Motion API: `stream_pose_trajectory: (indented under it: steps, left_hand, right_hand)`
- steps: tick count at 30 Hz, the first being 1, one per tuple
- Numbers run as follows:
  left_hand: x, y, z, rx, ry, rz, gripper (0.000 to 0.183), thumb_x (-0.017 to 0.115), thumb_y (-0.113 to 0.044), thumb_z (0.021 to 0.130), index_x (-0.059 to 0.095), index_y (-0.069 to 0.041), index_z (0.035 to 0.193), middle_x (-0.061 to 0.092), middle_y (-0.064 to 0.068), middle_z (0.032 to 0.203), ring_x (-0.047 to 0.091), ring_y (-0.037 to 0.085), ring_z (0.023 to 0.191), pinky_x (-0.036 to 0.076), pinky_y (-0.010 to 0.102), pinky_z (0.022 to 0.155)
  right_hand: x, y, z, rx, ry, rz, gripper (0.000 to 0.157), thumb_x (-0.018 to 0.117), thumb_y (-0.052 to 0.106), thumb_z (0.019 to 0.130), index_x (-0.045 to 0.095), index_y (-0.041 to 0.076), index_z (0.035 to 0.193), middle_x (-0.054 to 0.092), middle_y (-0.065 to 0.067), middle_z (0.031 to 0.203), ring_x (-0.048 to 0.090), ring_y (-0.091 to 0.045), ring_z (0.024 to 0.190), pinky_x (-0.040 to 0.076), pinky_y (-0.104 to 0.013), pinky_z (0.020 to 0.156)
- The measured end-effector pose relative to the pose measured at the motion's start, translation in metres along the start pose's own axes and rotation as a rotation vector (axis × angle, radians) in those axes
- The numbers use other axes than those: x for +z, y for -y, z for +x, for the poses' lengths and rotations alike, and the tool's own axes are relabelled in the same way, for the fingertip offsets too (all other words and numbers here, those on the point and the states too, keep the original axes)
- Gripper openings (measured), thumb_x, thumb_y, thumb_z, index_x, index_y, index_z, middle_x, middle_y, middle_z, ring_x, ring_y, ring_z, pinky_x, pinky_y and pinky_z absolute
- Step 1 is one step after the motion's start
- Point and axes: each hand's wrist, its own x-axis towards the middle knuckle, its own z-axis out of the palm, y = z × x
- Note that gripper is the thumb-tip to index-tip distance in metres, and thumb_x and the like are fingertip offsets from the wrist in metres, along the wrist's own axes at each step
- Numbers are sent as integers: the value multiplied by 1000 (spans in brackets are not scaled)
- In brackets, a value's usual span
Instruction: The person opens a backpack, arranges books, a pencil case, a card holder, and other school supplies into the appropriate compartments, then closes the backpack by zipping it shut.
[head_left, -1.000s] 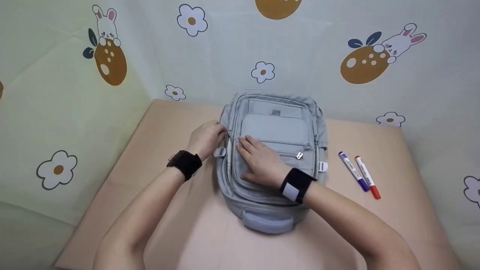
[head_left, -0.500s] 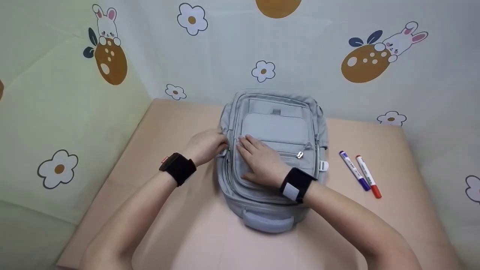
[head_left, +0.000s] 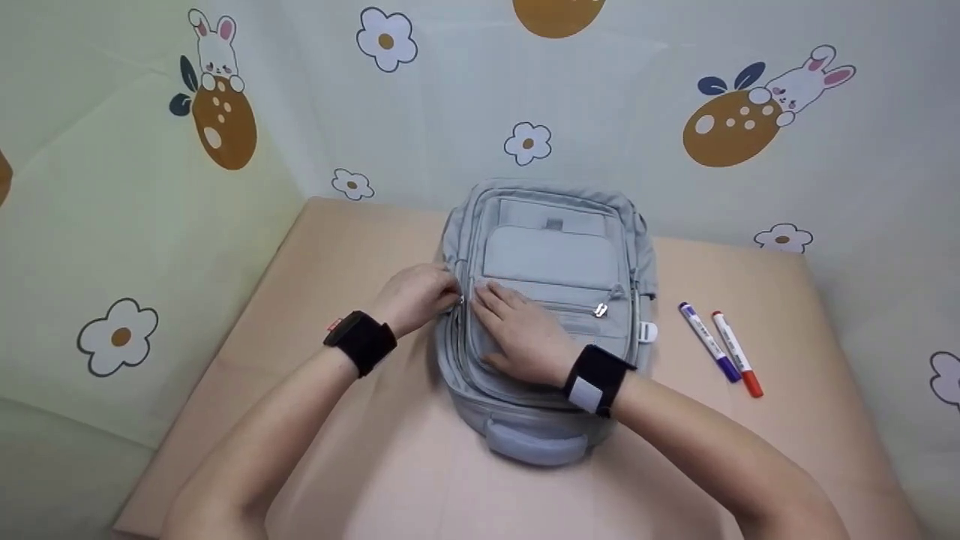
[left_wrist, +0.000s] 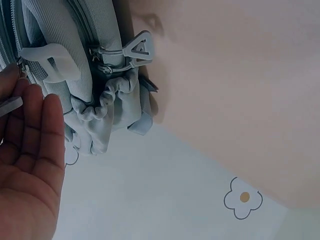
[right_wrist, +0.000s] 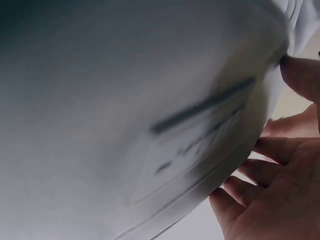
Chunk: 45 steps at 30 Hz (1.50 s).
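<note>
A grey backpack point(head_left: 555, 255) lies on the table with its front pockets facing up and its padded handle point(head_left: 536, 442) toward me. At its left side, my left hand point(head_left: 416, 298) pinches a zipper pull point(left_wrist: 11, 106) between thumb and fingers. The left wrist view shows the pull's pale tab poking out of the grip, beside a zipper track and a pale strap buckle point(left_wrist: 52, 62). My right hand point(head_left: 521, 334) rests with straight fingers on the bag's front panel, close to that zipper. In the right wrist view, grey fabric fills most of the picture beside the fingers point(right_wrist: 272, 175).
Two markers, one purple-capped point(head_left: 709, 341) and one red-capped point(head_left: 737, 352), lie on the table point(head_left: 795, 450) right of the backpack. A printed cloth point(head_left: 450, 105) hangs behind and at the sides. Another zipper's loop pulls point(left_wrist: 137, 50) hang at the bag's side.
My left hand has slid along the bag's left side toward me with the zipper pull. The gap along that zipper looks narrower. My right hand has shifted slightly toward me.
</note>
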Motion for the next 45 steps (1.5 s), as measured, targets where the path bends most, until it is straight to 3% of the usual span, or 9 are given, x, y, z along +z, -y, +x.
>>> stream_pose_trajectory:
  steps: [6, 9, 12, 14, 18, 21, 26, 31, 45]
  left_hand:
    - [1, 1, -3, -19, -19, -28, 5, 74, -11, 93, 73, -8, 89, 70, 3, 90, 66, 23, 84, 54, 40, 79]
    - [1, 2, -5, -27, -23, -38, 6, 74, -12, 93, 73, -8, 89, 69, 3, 90, 65, 22, 83, 54, 39, 78]
    - [2, 2, -6, -50, -17, -49, 6, 74, -13, 93, 73, -10, 88, 67, 1, 88, 64, 20, 81, 53, 38, 76]
    - [2, 3, -7, -67, -11, -54, 7, 74, -14, 93, 73, -11, 88, 66, 0, 87, 63, 19, 80, 53, 37, 75]
    - [2, 3, -8, -80, -7, -51, 8, 75, -14, 93, 72, -12, 86, 65, -1, 86, 63, 19, 80, 53, 37, 75]
    - [1, 3, -9, -74, -8, -51, 8, 75, -14, 93, 71, -11, 86, 65, 0, 86, 63, 19, 79, 53, 37, 74]
    - [1, 2, -10, -78, 0, -57, 7, 75, -13, 93, 72, -12, 87, 66, 0, 86, 64, 20, 78, 54, 37, 74]
    - [-1, 1, -11, -88, 19, -47, 6, 75, -14, 92, 72, -12, 88, 68, 1, 86, 65, 20, 79, 54, 38, 74]
    - [-3, -14, -26, -4, 108, 40, 8, 73, -11, 92, 71, -12, 83, 69, 0, 80, 63, 21, 73, 53, 40, 69]
  right_hand:
    - [4, 21, -17, -184, -106, -37, 48, 68, 24, 96, 61, 1, 138, 49, -16, 152, 40, -33, 145, 34, -42, 116]
    - [8, 30, -29, -300, -201, -87, 25, 65, 14, 96, 74, 6, 118, 67, -10, 128, 58, -28, 123, 49, -35, 101]
    - [9, 37, -41, -331, -201, -77, 16, 66, 15, 96, 76, 10, 106, 72, -2, 108, 62, -20, 100, 53, -30, 83]
    - [7, 41, -48, -302, -140, -49, 21, 67, 25, 97, 76, 9, 108, 72, -3, 109, 62, -20, 98, 53, -31, 81]
    - [1, 48, -61, -212, 35, 0, 52, 61, 44, 100, 67, 2, 130, 66, -13, 132, 58, -28, 123, 49, -38, 101]
    - [-1, 52, -66, -172, 105, -17, 59, 61, 47, 99, 61, 0, 137, 63, -16, 136, 56, -31, 126, 47, -41, 104]
    - [-1, 54, -70, -115, 145, -1, 53, 65, 44, 96, 64, 3, 130, 66, -14, 129, 59, -30, 117, 50, -42, 98]
    - [2, 52, -69, -107, 186, 16, 49, 65, 40, 96, 65, 4, 129, 63, -17, 134, 58, -33, 125, 45, -43, 107]
    - [4, 51, -72, -107, 194, 2, 61, 60, 45, 98, 60, -1, 138, 60, -17, 140, 56, -34, 128, 46, -42, 106]
